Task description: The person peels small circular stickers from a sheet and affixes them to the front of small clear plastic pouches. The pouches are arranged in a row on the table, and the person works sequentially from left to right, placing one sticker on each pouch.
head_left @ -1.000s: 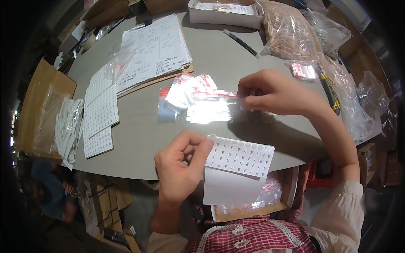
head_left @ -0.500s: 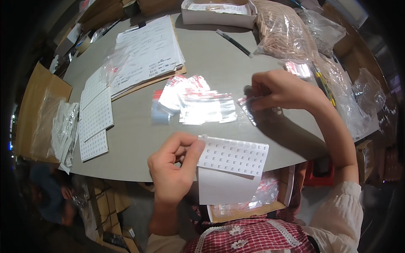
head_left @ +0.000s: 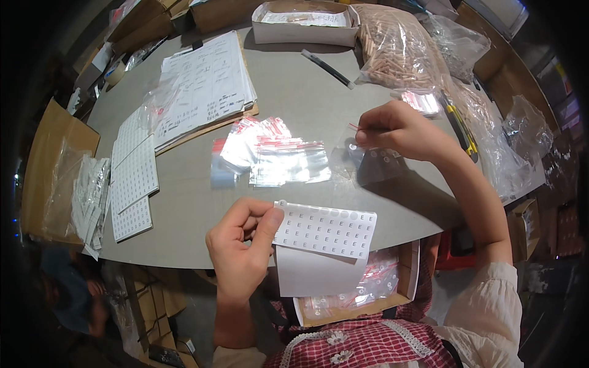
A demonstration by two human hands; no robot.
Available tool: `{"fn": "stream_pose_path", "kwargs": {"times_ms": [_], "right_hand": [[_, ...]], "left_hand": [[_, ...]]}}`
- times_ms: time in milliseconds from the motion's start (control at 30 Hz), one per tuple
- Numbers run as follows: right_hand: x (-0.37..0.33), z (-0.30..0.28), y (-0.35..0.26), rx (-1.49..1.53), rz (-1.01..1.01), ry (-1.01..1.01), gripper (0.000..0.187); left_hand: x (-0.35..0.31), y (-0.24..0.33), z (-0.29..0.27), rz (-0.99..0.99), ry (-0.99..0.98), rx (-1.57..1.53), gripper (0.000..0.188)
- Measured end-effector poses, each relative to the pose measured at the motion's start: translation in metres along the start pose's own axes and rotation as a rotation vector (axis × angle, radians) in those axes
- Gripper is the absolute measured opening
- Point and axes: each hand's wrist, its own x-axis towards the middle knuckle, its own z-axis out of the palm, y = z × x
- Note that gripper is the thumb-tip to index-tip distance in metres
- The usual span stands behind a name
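My left hand (head_left: 242, 239) pinches the left end of a white sheet of round letter stickers (head_left: 325, 230) between thumb and fingers. Some spots along its upper row are bare, and a blank white flap (head_left: 319, 273) hangs below. One round sticker sits at the sheet's top left corner, near my thumb. In my right hand (head_left: 396, 132) a small clear zip bag (head_left: 375, 164) hangs from the fingertips, just above the table, with a few small round marks on it. Between and beyond my hands lies a pile of zip bags with red-lined tops (head_left: 288, 162).
An open cardboard box (head_left: 410, 276) with filled zip bags sits at my lap. More sticker sheets (head_left: 135, 178) and a stack of papers (head_left: 211, 83) lie left. A pen (head_left: 327, 69), a white box (head_left: 304, 34), a bag of wooden dowels (head_left: 399, 49) and a yellow-black cutter (head_left: 459, 126) lie farther off.
The zip bag in my right hand has turned from nearly edge-on to facing me, and now hangs down from my fingers. My left hand still holds the sheet; the whole view has shifted slightly.
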Motion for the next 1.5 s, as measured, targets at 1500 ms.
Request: {"fn": "stream_pose_path", "kwargs": {"times_ms": [1500], "right_hand": [[-0.103, 0.057, 0.019, 0.247, -0.638, -0.245, 0.035]], "left_hand": [[-0.007, 0.0, -0.02, 0.05, -0.035, -0.44, 0.014]]}}
